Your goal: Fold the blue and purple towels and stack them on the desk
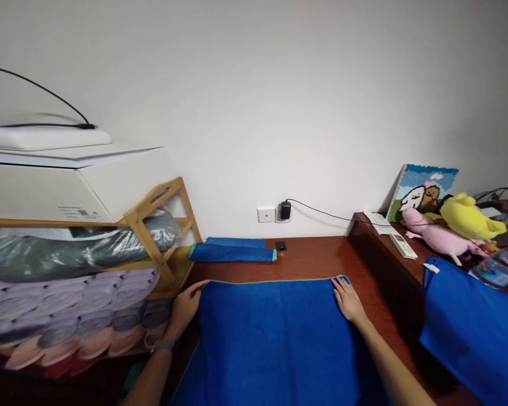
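Note:
A large blue towel (275,338) with a green edge lies spread over the reddish-brown wooden surface and runs out of view toward me. My left hand (187,307) grips its far left corner, thumb and fingers pressed together on the edge. At the far right corner, my right hand (346,299) rests on top with its fingers stretched out over the cloth. Beyond the far edge sits a rolled or folded blue towel (232,253) with green trim, and another folded blue cloth (237,242) shows behind it.
On the left stands a wooden rack (163,237) with several slippers (80,304) and a white box (34,189) on top. To the right, a raised ledge holds a remote (403,246), a pink plush toy (440,234), a yellow plush toy (469,217) and a hanging blue towel (474,327).

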Available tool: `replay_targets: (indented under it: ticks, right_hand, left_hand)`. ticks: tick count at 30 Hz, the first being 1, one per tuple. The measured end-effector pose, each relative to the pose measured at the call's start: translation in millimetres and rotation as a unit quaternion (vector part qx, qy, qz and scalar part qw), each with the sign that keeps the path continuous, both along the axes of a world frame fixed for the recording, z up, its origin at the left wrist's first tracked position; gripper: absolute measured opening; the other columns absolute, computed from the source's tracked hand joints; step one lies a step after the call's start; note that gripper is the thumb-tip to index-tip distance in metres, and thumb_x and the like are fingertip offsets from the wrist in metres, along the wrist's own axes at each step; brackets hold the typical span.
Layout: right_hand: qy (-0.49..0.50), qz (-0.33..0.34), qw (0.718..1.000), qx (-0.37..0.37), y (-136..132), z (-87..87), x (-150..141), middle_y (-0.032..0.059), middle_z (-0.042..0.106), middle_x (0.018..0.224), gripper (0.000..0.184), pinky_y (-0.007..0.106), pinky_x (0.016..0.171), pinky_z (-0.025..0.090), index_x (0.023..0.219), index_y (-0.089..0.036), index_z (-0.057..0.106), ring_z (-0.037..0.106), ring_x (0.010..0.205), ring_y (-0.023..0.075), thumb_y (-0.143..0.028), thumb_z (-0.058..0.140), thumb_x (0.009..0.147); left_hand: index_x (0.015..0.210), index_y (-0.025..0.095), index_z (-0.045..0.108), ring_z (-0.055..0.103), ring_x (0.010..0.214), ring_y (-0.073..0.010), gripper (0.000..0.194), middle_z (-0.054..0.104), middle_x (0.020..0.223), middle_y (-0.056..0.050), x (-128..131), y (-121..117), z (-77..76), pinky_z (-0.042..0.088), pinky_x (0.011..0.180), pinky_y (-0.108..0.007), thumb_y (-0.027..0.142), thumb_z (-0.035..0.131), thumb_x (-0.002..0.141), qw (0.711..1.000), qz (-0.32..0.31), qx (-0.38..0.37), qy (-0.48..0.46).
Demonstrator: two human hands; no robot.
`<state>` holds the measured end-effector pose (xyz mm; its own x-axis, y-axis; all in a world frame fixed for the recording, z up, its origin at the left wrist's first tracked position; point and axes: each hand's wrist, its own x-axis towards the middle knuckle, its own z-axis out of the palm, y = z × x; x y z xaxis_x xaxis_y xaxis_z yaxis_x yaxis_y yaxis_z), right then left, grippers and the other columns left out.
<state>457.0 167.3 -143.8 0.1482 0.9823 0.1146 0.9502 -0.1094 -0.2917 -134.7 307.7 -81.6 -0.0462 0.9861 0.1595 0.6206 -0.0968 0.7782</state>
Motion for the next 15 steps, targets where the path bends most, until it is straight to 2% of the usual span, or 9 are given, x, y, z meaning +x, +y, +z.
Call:
replay_targets:
  ticks: [2, 4, 7, 9, 12, 15]
  right_hand:
    - [-0.014, -0.001, 1.0, -0.004, 2, -5.5, 2, 0.0103, 0.04, 0.169, 0.062, 0.05, 0.132, 0.022, 0.16, -0.017, 0.048, 0.031, 0.159, 0.0276, -0.043, 0.025, 0.109]
    - [-0.026, -0.003, 1.0, -0.007, 5, -8.1, 3, 0.0101, 0.039, 0.17, 0.063, 0.05, 0.132, 0.022, 0.161, -0.017, 0.047, 0.031, 0.159, 0.0278, -0.043, 0.024, 0.109]
    - [-0.042, -0.01, 0.999, -0.003, 7, -11.8, 4, 0.0095, 0.039, 0.17, 0.062, 0.05, 0.132, 0.023, 0.161, -0.018, 0.047, 0.032, 0.159, 0.0274, -0.043, 0.025, 0.109]
    - [-0.05, -0.019, 0.999, 0.0, 6, -14.8, 7, 0.0086, 0.039, 0.17, 0.061, 0.051, 0.132, 0.023, 0.161, -0.02, 0.047, 0.032, 0.159, 0.0273, -0.043, 0.026, 0.109]
    - [-0.059, -0.035, 0.998, -0.008, 3, -17.4, 14, 0.0074, 0.037, 0.171, 0.062, 0.05, 0.132, 0.024, 0.162, -0.02, 0.045, 0.031, 0.159, 0.0265, -0.043, 0.025, 0.109]
    - [-0.07, -0.04, 0.996, -0.03, 1, -14.5, 23, 0.0073, 0.034, 0.172, 0.064, 0.048, 0.133, 0.022, 0.164, -0.019, 0.042, 0.028, 0.16, 0.0257, -0.043, 0.022, 0.109]
  left_hand:
    - [0.116, 0.024, 0.077, 0.063, 0.134, -0.0321, 0.045, 0.073, 0.138, -0.01, -1, -8, -4.0, 0.045, 0.12, -0.051, 0.041, 0.045, 0.089, 0.999, 0.018, 0.028, 0.014]
    - [0.121, 0.023, 0.076, 0.057, 0.14, -0.0337, 0.045, 0.066, 0.148, -0.012, 5, -19, -9.5, 0.04, 0.124, -0.055, 0.041, 0.046, 0.092, 0.995, 0.01, 0.081, 0.049]
    - [0.129, 0.025, 0.073, 0.06, 0.138, -0.0327, 0.045, 0.066, 0.149, -0.011, 21, -39, -18.9, 0.044, 0.121, -0.057, 0.045, 0.046, 0.099, 0.978, -0.07, 0.147, 0.133]
    - [0.132, 0.026, 0.072, 0.062, 0.136, -0.032, 0.048, 0.066, 0.149, -0.01, 28, -52, -23.5, 0.049, 0.117, -0.056, 0.05, 0.044, 0.101, 0.97, -0.101, 0.145, 0.167]
    - [0.133, 0.025, 0.07, 0.064, 0.135, -0.0292, 0.051, 0.067, 0.147, -0.01, 28, -74, -27.8, 0.053, 0.115, -0.052, 0.053, 0.039, 0.104, 0.977, -0.048, 0.139, 0.155]
    - [0.135, 0.026, 0.068, 0.066, 0.132, -0.0258, 0.05, 0.071, 0.14, -0.008, 17, -111, -36.8, 0.055, 0.114, -0.048, 0.051, 0.036, 0.106, 0.98, 0.006, 0.14, 0.142]
